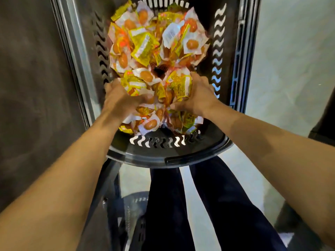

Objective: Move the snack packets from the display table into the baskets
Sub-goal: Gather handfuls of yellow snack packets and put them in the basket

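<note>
Clutching sausage snack packets (181,86) — print unreadable — with left hand (119,99) and right hand (198,98) both curled round them, inside black basket (163,156).

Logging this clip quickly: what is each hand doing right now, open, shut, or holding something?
Left hand: grips snack packets inside the basket.
Right hand: grips the same bunch of snack packets.
</note>
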